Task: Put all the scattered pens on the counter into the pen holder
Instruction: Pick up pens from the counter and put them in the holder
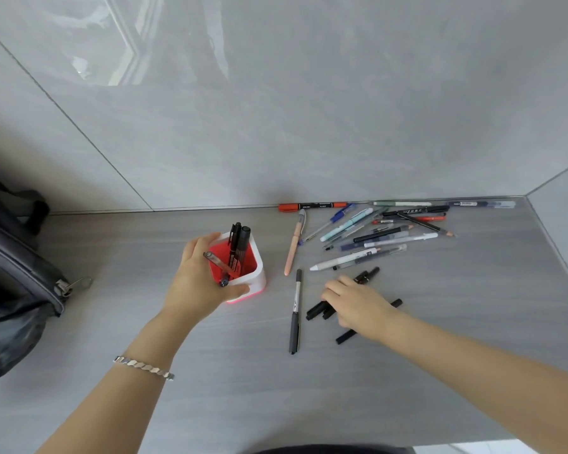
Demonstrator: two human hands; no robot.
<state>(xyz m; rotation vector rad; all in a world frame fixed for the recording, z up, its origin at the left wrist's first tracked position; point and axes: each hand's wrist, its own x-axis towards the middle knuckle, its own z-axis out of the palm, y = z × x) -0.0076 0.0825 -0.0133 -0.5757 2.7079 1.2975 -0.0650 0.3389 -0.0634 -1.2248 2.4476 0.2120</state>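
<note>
Nearest to me: my left forearm carries a silver bracelet (144, 367); my right forearm reaches in from the lower right.

Right hand (358, 304) lies palm-down over a small cluster of black pens (318, 310) on the tabletop (210, 371), fingers (333, 290) curled onto them. Whether any pen is actually gripped, I cannot tell; the hand hides the contact. A grey-black pen (295, 311) lies loose just to its left.

Left hand (199, 281) wraps the pen holder (254, 273), white outside and red inside, steadying it upright.

Progress: holder contains about three pens, two black markers (240, 245) upright and one translucent pen (218, 265) leaning. Early stage, by my estimate.

Remaining: peach pen (292, 249), then the main heap (377, 237) beyond, well over a dozen mixed pens. Farthest, a red-capped marker (312, 206) and others lie against the wall.

A dark bag (14, 273) sits at far left.
</note>
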